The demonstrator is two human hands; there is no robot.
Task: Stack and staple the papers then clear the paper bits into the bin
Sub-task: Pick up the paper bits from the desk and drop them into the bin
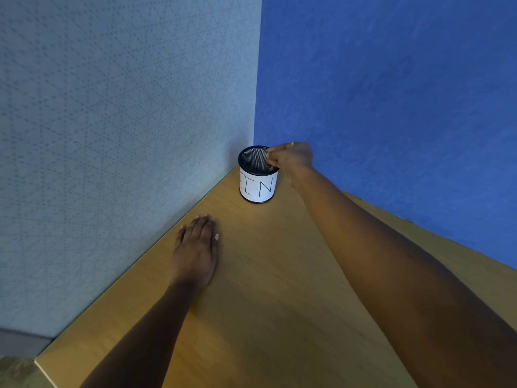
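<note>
Curling over the mesh bin [258,186] rim, the right hand [291,158] may pinch bits; I cannot tell. Left hand [195,247] lies flat, short of the bin

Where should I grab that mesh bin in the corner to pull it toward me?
Take the bin round its upright, round body at the labelled middle, coming from the open front. The grey wall and the blue wall stand close behind it, and the right hand sits at its right rim.
</note>
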